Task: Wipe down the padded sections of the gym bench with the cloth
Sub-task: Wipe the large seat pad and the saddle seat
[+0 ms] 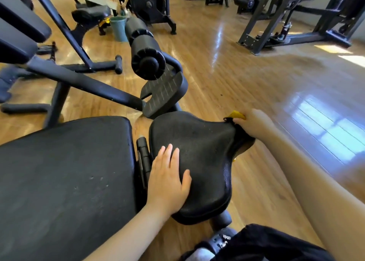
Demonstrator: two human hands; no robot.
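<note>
The gym bench fills the lower left: a wide black back pad (65, 177) and, to its right, a smaller black seat pad (207, 148). My left hand (167, 179) lies flat on the seat pad's near left part, fingers apart, holding nothing. My right hand (254, 125) is at the seat pad's far right corner, closed on a yellow cloth (237, 114) of which only a small piece shows past the fingers. Black foam rollers (146, 59) stick up beyond the seat.
A ribbed black footplate (164, 94) sits just beyond the seat. Another bench frame (83, 80) crosses the left side. A green bucket (118, 28) stands at the back, with weight machines (296, 19) behind. Shiny wooden floor (276, 86) spreads to the right.
</note>
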